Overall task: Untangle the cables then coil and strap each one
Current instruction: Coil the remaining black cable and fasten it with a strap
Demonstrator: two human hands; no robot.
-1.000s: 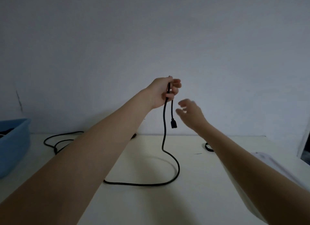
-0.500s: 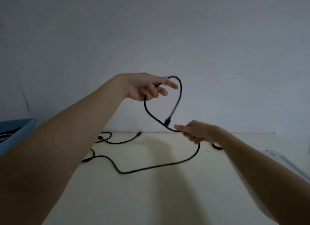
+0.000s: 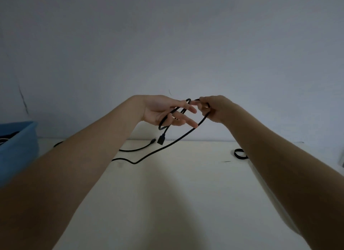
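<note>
The thin black cable, light and floppy, loops over the left hand's straight fingers while the right hand pinches it at three o'clock, slack trailing onto the counter; best held near the plug.

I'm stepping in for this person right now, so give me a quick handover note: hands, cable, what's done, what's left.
Left hand: fingers spread straight, a loop of the black cable draped over them.
Right hand: pinching the cable, laying it toward the left hand.
The cable's plug dangles below the left hand; the rest trails across the table.
Black strap lies on the table beside the right forearm.
Blue bin at the left edge.
Done: about one loop of coil.
Left: finish coiling, strap it, then any other cables.
</note>
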